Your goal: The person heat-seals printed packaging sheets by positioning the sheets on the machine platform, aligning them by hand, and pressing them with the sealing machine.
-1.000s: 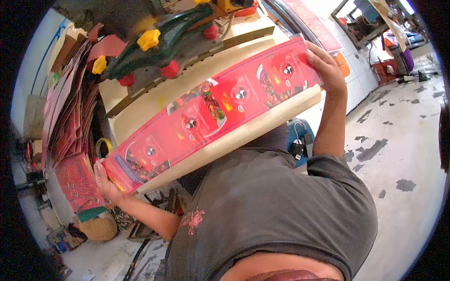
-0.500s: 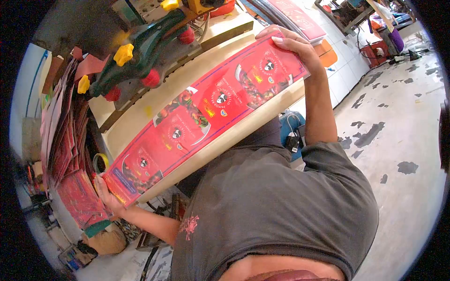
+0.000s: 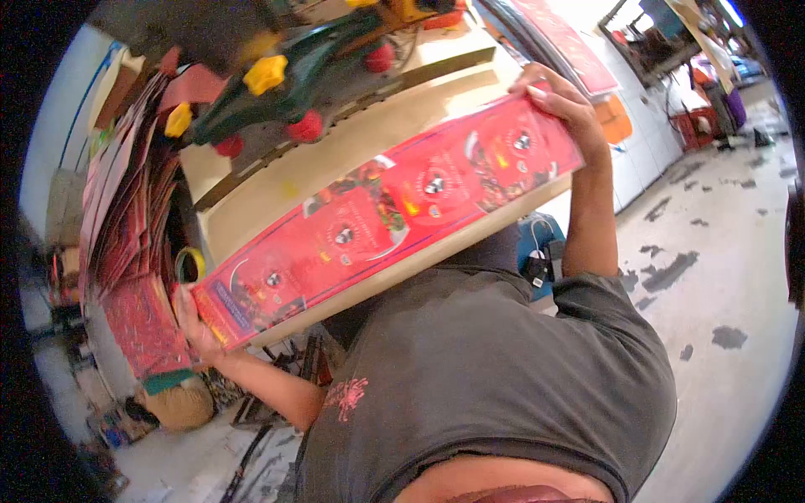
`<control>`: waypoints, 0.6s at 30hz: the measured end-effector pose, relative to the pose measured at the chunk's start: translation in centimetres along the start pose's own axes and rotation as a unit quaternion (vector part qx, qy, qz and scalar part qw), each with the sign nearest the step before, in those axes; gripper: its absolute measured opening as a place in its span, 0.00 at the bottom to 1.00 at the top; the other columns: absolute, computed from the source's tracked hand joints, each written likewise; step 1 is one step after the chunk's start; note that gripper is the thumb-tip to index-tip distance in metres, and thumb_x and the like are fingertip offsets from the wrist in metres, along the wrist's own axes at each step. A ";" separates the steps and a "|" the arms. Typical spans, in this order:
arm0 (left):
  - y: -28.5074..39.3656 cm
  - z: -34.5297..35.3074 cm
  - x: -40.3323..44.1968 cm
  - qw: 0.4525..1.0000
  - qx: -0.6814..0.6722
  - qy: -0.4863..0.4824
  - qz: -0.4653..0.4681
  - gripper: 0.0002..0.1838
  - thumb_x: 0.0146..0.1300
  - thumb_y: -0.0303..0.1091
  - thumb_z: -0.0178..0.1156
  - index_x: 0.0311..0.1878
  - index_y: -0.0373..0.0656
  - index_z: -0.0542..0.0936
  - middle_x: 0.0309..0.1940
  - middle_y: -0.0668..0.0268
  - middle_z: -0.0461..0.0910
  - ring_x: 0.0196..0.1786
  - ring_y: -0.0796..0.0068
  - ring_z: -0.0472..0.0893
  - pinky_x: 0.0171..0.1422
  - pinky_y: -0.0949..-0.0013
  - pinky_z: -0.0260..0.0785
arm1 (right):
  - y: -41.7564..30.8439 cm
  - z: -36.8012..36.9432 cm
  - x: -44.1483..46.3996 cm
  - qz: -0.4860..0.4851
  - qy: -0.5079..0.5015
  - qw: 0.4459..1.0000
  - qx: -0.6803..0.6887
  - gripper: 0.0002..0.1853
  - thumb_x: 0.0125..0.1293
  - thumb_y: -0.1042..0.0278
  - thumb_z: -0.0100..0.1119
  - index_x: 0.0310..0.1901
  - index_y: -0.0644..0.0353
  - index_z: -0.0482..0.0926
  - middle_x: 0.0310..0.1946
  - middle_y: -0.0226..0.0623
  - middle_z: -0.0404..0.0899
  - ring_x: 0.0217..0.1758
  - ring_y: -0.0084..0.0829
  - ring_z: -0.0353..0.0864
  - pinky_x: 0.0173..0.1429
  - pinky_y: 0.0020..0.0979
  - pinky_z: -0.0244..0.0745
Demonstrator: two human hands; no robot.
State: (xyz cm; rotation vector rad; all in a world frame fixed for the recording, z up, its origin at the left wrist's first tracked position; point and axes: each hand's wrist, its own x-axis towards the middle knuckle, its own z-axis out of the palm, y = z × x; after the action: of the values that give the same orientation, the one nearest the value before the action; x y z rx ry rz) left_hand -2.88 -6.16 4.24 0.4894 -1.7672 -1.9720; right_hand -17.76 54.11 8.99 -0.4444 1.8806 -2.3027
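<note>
A long red printed sheet (image 3: 394, 214) with panda logos, food pictures and a blue dashed border lies slantwise over the pale worktop (image 3: 277, 193) in front of me. At its lower left end my left hand (image 3: 199, 329) is closed on the edge. The far upper right end is gripped by my right hand (image 3: 558, 101), thumb on the printed face and fingers curled behind, partly hidden. The sheet looks slightly blurred. Whether it rests on the worktop or is raised a little, I cannot tell.
A dark green machine arm (image 3: 293, 80) with yellow knobs (image 3: 266, 75) and red knobs (image 3: 304, 127) stands behind the worktop. Stacked red sheets (image 3: 134, 210) lean at the left, beside a yellow tape roll (image 3: 190, 264). More printed sheets (image 3: 570, 42) lie at the upper right.
The whole scene has shifted slightly in view as the head moved. Both hands still hold the sheet by its ends, and it now slants a little less steeply.
</note>
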 end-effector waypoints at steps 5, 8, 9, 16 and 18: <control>0.3 0.6 0.1 0.998 -0.024 -0.043 0.027 0.09 0.79 0.36 0.56 0.45 0.42 0.79 0.37 0.72 0.77 0.39 0.82 0.76 0.47 0.75 0.71 | 0.5 0.3 -0.2 0.013 0.022 0.998 0.053 0.11 0.70 0.66 0.58 0.49 0.64 0.79 0.42 0.34 0.80 0.45 0.22 0.82 0.52 0.24 0.78; 0.5 1.6 -0.5 0.998 -0.053 -0.015 0.011 0.08 0.78 0.36 0.57 0.44 0.43 0.79 0.37 0.72 0.77 0.40 0.82 0.76 0.48 0.75 0.70 | 0.4 0.1 -0.4 0.036 0.041 0.997 0.053 0.11 0.70 0.66 0.59 0.47 0.64 0.79 0.44 0.36 0.80 0.47 0.23 0.80 0.55 0.25 0.74; 0.3 1.3 -0.2 0.999 -0.051 -0.005 0.012 0.08 0.78 0.36 0.57 0.44 0.43 0.79 0.37 0.72 0.77 0.40 0.82 0.76 0.48 0.75 0.70 | 0.2 0.5 -0.6 0.039 0.032 0.997 0.055 0.11 0.70 0.66 0.59 0.47 0.64 0.79 0.44 0.36 0.80 0.47 0.23 0.80 0.55 0.25 0.74; 1.6 2.9 -0.8 0.997 -0.061 -0.023 0.051 0.10 0.77 0.38 0.59 0.45 0.40 0.80 0.36 0.71 0.79 0.38 0.83 0.79 0.47 0.76 0.72 | 0.9 -0.4 -1.0 0.006 0.049 0.999 0.018 0.14 0.71 0.62 0.59 0.50 0.64 0.78 0.47 0.39 0.80 0.50 0.24 0.79 0.57 0.28 0.73; 1.6 2.7 -0.5 0.997 -0.050 -0.015 0.055 0.10 0.77 0.38 0.60 0.46 0.40 0.80 0.36 0.71 0.80 0.38 0.82 0.79 0.47 0.76 0.73 | 0.0 0.5 -1.3 0.026 0.060 0.998 0.006 0.15 0.71 0.62 0.59 0.51 0.64 0.78 0.47 0.38 0.81 0.50 0.24 0.80 0.57 0.28 0.74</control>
State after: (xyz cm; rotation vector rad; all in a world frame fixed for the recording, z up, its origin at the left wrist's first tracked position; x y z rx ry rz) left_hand -3.79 -3.71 6.09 0.3239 -1.6668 -1.9896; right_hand -16.38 54.04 8.89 -0.2594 1.9050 -2.3548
